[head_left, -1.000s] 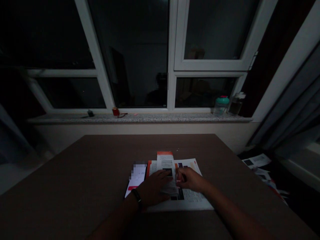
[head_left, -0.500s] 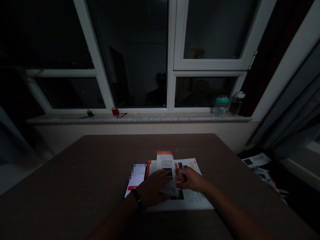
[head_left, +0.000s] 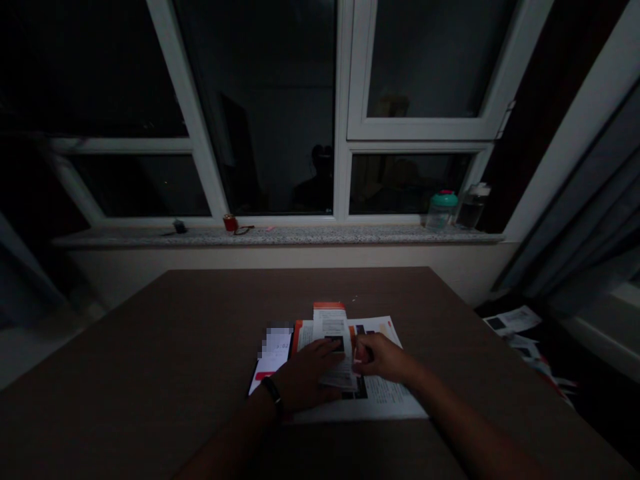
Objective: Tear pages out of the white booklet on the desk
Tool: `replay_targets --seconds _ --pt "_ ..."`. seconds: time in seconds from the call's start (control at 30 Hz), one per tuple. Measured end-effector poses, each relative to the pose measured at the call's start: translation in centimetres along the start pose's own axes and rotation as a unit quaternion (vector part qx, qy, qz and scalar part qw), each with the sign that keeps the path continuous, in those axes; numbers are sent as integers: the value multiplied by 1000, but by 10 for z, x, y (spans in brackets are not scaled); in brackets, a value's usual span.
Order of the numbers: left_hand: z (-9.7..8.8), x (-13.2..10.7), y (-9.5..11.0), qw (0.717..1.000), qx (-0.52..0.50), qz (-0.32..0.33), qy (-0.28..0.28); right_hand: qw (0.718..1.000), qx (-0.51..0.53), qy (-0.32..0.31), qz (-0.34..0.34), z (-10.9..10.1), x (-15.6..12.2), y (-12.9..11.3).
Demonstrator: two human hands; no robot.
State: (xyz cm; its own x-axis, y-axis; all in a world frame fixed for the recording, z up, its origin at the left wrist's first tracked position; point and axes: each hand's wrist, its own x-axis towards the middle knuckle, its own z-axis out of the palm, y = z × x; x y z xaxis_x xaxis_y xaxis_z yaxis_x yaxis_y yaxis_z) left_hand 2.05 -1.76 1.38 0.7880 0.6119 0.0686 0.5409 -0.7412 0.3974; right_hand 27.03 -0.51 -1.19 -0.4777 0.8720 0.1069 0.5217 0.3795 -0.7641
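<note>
My left hand (head_left: 313, 373) lies with fingers spread over a narrow folded strip of printed paper (head_left: 330, 322), pressing it onto a larger printed sheet (head_left: 400, 398). A dark band circles the left wrist. At the strip's right edge, my right hand (head_left: 377, 357) is closed, thumb and fingers pinched together. A small pale bit shows at its fingertips, too small to name. Part of the strip and sheet is hidden under both hands. Beside the left hand lies a phone (head_left: 273, 363) with its screen lit.
The brown table (head_left: 200, 333) reaches to the wall under the window. On the stone sill (head_left: 310, 234) stand a green-lidded bottle (head_left: 441, 210), a clear bottle (head_left: 471, 207) and a small red object (head_left: 231, 223). Loose papers (head_left: 515, 321) lie beyond the table's right edge.
The fingers of my right hand have shifted very slightly at the strip's right edge. My left hand, the papers and the phone stay where they were.
</note>
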Motion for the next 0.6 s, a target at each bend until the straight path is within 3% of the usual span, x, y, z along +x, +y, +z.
replay_targets --seconds 0.17,0.4,0.6 --pt "1 0 1 1000 14 5 9 998 -2 -57 4 -2 -4 -6" --pt "3 -2 -2 1000 9 9 7 999 -26 29 23 -1 0 -8" --pt "1 0 -1 1000 19 2 -7 998 -4 -68 9 -3 -6 -14"
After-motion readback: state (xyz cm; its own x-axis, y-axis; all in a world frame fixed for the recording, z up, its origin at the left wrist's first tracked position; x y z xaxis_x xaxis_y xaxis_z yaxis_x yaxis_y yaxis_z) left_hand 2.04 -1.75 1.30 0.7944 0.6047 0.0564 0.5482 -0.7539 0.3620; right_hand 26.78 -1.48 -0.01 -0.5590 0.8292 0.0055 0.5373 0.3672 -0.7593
